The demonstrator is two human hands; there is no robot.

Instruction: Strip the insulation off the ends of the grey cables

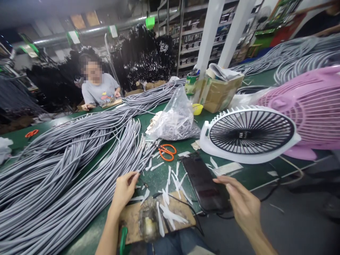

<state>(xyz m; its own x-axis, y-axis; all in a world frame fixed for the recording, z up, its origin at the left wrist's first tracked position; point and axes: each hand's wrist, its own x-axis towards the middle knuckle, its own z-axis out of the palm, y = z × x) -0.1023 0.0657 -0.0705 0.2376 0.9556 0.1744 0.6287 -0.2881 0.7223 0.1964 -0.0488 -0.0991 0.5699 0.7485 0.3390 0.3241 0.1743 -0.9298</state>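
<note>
My left hand (124,189) hovers over the green table (159,173), fingers curled, its fingertips close to the ends of the grey cables (66,170) and to a thin dark wire. It holds nothing that I can make out. My right hand (240,202) reaches in from the right with fingers apart, its fingertips at the edge of a black phone (204,184) lying flat on the table. Several white plastic strips (172,180) lie scattered between the hands. A small wooden board (159,216) with a jig sits at the table's front edge.
Orange scissors (166,152) lie behind the strips. A clear bag of white scraps (176,120) stands mid-table. A white-rimmed fan (249,132) and a pink fan (310,106) lie at right. A cardboard box (217,92) sits behind. A co-worker (98,88) sits far left.
</note>
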